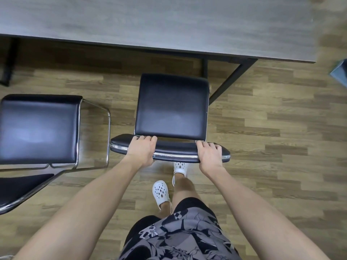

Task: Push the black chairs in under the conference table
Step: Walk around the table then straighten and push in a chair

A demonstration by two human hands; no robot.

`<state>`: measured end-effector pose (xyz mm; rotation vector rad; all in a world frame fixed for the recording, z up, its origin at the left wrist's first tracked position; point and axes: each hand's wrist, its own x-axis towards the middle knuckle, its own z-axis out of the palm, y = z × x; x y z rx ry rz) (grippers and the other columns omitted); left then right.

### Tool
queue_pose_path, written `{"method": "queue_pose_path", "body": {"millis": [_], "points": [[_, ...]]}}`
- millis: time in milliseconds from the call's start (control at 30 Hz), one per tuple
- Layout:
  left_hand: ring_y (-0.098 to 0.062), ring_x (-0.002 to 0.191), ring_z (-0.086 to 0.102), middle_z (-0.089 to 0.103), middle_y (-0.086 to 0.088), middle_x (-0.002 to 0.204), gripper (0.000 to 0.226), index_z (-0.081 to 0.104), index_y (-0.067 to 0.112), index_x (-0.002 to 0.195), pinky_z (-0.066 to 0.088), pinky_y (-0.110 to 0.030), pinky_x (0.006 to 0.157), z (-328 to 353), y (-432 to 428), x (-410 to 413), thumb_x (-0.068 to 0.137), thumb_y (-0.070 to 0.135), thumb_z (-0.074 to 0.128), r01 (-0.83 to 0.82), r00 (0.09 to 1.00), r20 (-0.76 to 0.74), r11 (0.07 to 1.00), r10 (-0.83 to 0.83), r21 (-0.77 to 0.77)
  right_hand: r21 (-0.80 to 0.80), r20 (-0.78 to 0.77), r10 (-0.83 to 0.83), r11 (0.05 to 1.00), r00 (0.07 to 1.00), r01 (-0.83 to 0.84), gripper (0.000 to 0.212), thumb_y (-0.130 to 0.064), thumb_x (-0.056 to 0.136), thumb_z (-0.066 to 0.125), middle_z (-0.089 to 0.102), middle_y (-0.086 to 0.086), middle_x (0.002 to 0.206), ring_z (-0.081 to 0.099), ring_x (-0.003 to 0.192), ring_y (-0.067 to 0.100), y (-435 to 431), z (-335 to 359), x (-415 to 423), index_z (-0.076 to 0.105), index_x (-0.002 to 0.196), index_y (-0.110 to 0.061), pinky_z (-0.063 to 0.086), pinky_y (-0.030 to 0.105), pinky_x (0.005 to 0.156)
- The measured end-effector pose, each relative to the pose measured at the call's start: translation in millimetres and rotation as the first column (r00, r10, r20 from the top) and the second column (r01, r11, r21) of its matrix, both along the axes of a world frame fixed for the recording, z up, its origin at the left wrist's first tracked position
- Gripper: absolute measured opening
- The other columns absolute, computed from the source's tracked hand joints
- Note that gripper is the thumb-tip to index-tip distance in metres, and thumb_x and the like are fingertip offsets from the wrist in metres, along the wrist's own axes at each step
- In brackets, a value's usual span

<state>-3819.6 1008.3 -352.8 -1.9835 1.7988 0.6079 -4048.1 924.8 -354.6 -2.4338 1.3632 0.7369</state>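
A black chair (171,106) with a chrome frame stands in front of me, its seat facing the grey conference table (150,21). The seat's front edge lies just short of the table's near edge. My left hand (141,150) grips the top of the backrest on its left part, fingers curled over it. My right hand (210,154) grips the same backrest on its right part. A second black chair (39,128) stands to the left, farther back from the table, its backrest at the lower left.
A black table leg frame (231,79) slants down just right of the chair's seat, with another leg (8,61) at the far left. My feet in white clogs (161,192) stand on the wood-pattern floor behind the chair. A grey-blue object (340,71) is at the right edge.
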Motion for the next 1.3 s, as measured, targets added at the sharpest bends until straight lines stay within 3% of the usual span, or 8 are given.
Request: {"method": "queue_pose_path", "body": {"millis": [267, 433, 600, 767, 833, 900, 1000, 1300], "points": [[-0.025, 0.113, 0.054, 0.059, -0.003, 0.119, 0.054, 0.042, 0.016, 0.115, 0.037, -0.037, 0.092, -1, -15, 6, 0.08, 0.05, 0.065, 0.031, 0.999, 0.02, 0.999, -0.03, -0.02, -0.032, -0.019, -0.018, 0.999, 1.0, 0.017, 0.105, -0.001, 0.068, 0.074, 0.026, 0.015, 0.15, 0.021, 0.141, 0.03, -12, 4, 7, 0.012, 0.151, -0.016, 0.024, 0.041, 0.108], [-0.026, 0.111, 0.054, 0.059, -0.004, 0.117, 0.047, 0.042, 0.015, 0.115, 0.037, -0.037, 0.093, 5, -32, 11, 0.082, 0.039, 0.064, 0.014, 0.999, 0.048, 1.0, -0.013, -0.015, -0.016, -0.026, -0.038, 0.999, 0.999, 0.038, 0.104, -0.001, 0.07, 0.074, 0.021, 0.015, 0.154, 0.016, 0.144, 0.031, -29, 7, 16, 0.012, 0.151, -0.017, 0.021, 0.044, 0.111], [-0.027, 0.111, 0.054, 0.059, -0.004, 0.117, 0.053, 0.042, 0.016, 0.116, 0.037, -0.037, 0.094, 5, -48, 18, 0.08, 0.044, 0.068, 0.008, 0.998, 0.062, 1.0, -0.009, 0.014, -0.049, 0.012, -0.043, 0.998, 0.999, 0.044, 0.095, 0.002, 0.06, 0.076, 0.031, 0.012, 0.145, 0.024, 0.138, 0.028, -43, 4, 23, 0.029, 0.14, -0.018, 0.025, 0.042, 0.106], [-0.025, 0.119, 0.049, 0.054, -0.003, 0.128, 0.064, 0.041, 0.015, 0.123, 0.034, -0.037, 0.099, 2, -61, 23, 0.078, 0.05, 0.07, -0.002, 0.998, 0.066, 1.0, 0.003, -0.008, -0.038, 0.005, -0.028, 0.999, 1.0, 0.028, 0.098, 0.001, 0.064, 0.075, 0.026, 0.013, 0.151, 0.018, 0.142, 0.031, -58, 2, 28, 0.023, 0.145, -0.018, 0.024, 0.045, 0.11], [-0.024, 0.129, 0.043, 0.047, -0.004, 0.139, 0.076, 0.036, 0.014, 0.133, 0.03, -0.038, 0.105, 1, -67, 26, 0.077, 0.05, 0.071, -0.013, 0.998, 0.062, 0.999, 0.015, -0.043, -0.039, 0.001, -0.03, 0.999, 1.0, 0.03, 0.1, 0.003, 0.065, 0.073, 0.023, 0.013, 0.152, 0.016, 0.143, 0.031, -66, 3, 31, 0.02, 0.147, -0.018, 0.022, 0.045, 0.111], [-0.024, 0.142, 0.028, 0.03, -0.007, 0.154, 0.098, 0.017, 0.01, 0.15, 0.022, -0.042, 0.114, 3, -72, 28, 0.078, 0.049, 0.072, -0.022, 0.997, 0.072, 0.998, 0.026, -0.052, -0.04, 0.002, -0.032, 0.999, 0.999, 0.032, 0.103, 0.003, 0.068, 0.071, 0.016, 0.015, 0.155, 0.011, 0.145, 0.033, -73, 3, 34, 0.013, 0.15, -0.018, 0.021, 0.046, 0.112], [-0.025, 0.15, 0.009, 0.005, -0.011, 0.162, 0.114, -0.009, 0.011, 0.154, 0.012, -0.046, 0.119, 4, -80, 31, 0.08, 0.039, 0.073, -0.041, 0.994, 0.097, 0.997, 0.047, -0.061, -0.081, 0.019, -0.035, 0.996, 0.999, 0.037, 0.111, 0.008, 0.072, 0.067, -0.004, 0.022, 0.158, -0.001, 0.146, 0.038, -82, 2, 39, -0.003, 0.153, -0.021, 0.021, 0.048, 0.113], [-0.024, 0.151, -0.003, -0.008, -0.01, 0.163, 0.121, -0.016, 0.008, 0.152, 0.007, -0.049, 0.119, 5, -116, 43, 0.077, 0.032, 0.076, -0.102, 0.99, 0.085, 0.991, 0.11, -0.086, -0.146, 0.076, -0.027, 0.989, 0.997, 0.038, 0.12, 0.014, 0.069, 0.063, -0.014, 0.024, 0.157, -0.008, 0.145, 0.041, -117, -3, 51, -0.017, 0.151, -0.021, 0.014, 0.05, 0.115]]}}
